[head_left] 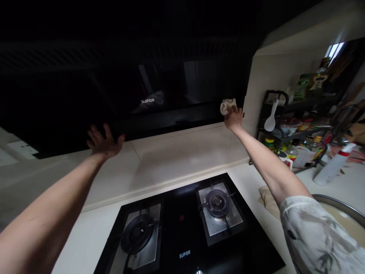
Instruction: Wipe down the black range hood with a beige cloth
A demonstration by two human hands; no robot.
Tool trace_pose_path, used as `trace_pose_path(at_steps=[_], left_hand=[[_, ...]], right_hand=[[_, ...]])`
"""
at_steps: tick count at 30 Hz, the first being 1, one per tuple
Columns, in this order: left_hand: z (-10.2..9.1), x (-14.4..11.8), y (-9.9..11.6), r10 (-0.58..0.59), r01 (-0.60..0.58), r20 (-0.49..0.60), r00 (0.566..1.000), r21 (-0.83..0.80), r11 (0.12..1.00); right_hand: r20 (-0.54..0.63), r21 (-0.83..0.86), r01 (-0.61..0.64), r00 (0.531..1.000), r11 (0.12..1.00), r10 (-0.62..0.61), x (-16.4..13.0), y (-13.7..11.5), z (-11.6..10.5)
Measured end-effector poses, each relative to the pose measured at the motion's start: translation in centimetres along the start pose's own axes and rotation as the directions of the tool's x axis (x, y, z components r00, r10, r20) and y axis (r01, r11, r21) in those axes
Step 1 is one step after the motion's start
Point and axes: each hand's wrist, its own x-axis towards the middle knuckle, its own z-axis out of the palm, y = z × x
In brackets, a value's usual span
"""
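Note:
A black range hood with a glossy front spans the upper view. My left hand lies with fingers spread against its lower edge at the left, holding nothing. Toward the hood's lower right corner, my right hand grips a crumpled beige cloth and presses it on the dark surface. Part of the cloth is hidden by the fingers. Below both arms is a black gas stove with two burners.
At the right, a black rack carries jars and bottles, with a white rice spoon hanging on it. A white spray bottle, a folded cloth and a basin of cloudy liquid stand on the counter.

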Motion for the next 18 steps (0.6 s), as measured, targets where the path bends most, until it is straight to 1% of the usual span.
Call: trace_pose_path(at_steps=[2,3,5,7,9,11,13,15,16,17,18], left_hand=[[0.0,0.2,0.0,0.003,-0.003,0.009,1.000,-0.010,1.000],[0.1,0.2,0.0,0.003,-0.003,0.006,1.000,-0.011,1.000],[0.1,0.4,0.0,0.006,-0.006,0.006,1.000,-0.007,1.000],[0.1,0.5,-0.1,0.011,-0.011,0.005,1.000,-0.004,1.000],[0.1,0.4,-0.1,0.012,-0.012,0.013,1.000,-0.006,1.000],[0.0,0.3,-0.1,0.013,-0.013,0.013,1.000,-0.012,1.000],[-0.2,0.1,0.1,0.012,-0.012,0.015,1.000,-0.010,1.000],[-0.4,0.0,0.2,0.008,-0.008,0.023,1.000,-0.008,1.000],[-0.5,-0.1,0.3,0.006,-0.006,0.029,1.000,-0.009,1.000],[-0.6,-0.1,0.3,0.006,-0.005,0.034,0.999,-0.012,1.000],[-0.7,-0.2,0.4,0.007,-0.007,0.036,0.999,-0.017,1.000]], right_hand=[[-0.024,0.071,-0.002,1.000,0.997,0.004,-1.6,-1.9,1.3],[-0.020,0.094,0.009,1.000,0.996,-0.007,-2.4,-3.2,1.8],[0.041,0.095,0.060,0.997,0.994,-0.064,-3.7,-6.8,2.7],[0.149,0.058,0.163,0.974,0.985,-0.170,-4.9,-11.5,3.4],[0.234,0.036,0.295,0.926,0.955,-0.295,-6.1,-16.8,4.0],[0.264,0.044,0.429,0.866,0.902,-0.424,-7.5,-22.0,4.4],[0.280,0.070,0.541,0.796,0.838,-0.537,-9.1,-26.3,4.9],[0.292,0.107,0.640,0.711,0.761,-0.639,-10.7,-28.9,5.3],[0.295,0.125,0.683,0.667,0.720,-0.684,-11.4,-29.5,5.5],[0.298,0.136,0.716,0.629,0.685,-0.717,-12.0,-29.5,5.7],[0.304,0.139,0.737,0.604,0.661,-0.737,-12.5,-29.0,5.8]])
